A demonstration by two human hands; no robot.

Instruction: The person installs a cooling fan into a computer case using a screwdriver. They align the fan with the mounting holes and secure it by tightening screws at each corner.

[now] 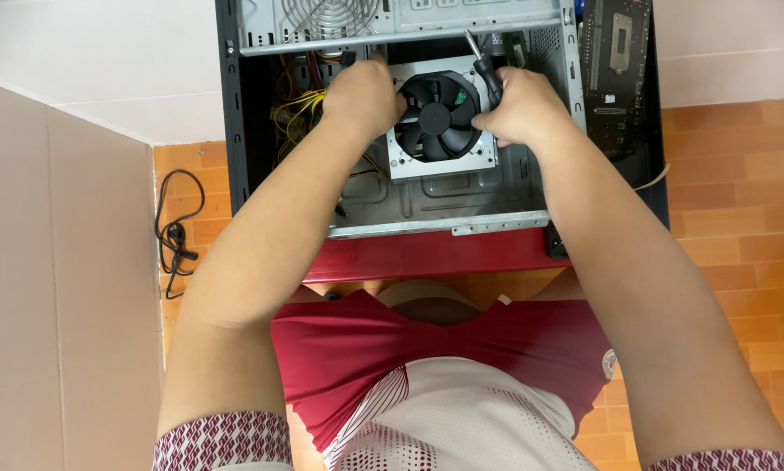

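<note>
One open computer case (531,187), sheet metal, grey inside with black outer walls, lying on a red surface (427,255); its top is cut off by the frame edge. One black cooling fan (436,116), round blades in a square silvery metal frame, sits near the middle of the case between the two hands. Left hand (363,96): pressed against the fan frame's left edge; fingers are hidden behind the knuckles, so whether it clasps anything cannot be told. Right hand (521,106): closed around one screwdriver (484,68), black handle with a thin metal shaft pointing up and left; the tip's contact point is hard to make out. One bundle of yellow and dark wires (298,109), partly hidden behind the left forearm. One circuit board (617,70), dark, flat, at the case's right side, top cut off. One black cable (176,234), looped, on the orange tiled floor (741,227). One wire fan grille (327,16), partly visible.
</note>
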